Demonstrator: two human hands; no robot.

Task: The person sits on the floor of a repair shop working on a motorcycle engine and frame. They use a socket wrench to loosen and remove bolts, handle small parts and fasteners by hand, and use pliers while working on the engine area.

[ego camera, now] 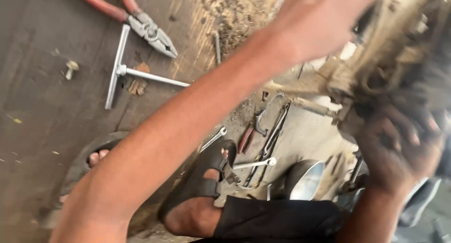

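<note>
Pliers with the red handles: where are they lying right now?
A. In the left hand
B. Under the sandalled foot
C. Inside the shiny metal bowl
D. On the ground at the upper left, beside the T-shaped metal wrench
D: the pliers lie free on the ground at the upper left, jaws pointing toward the T-shaped metal wrench, with no hand on them.

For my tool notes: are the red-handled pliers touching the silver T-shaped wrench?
Apart. The head view shows bare wood between the red-handled pliers and the silver T-shaped wrench.
</note>
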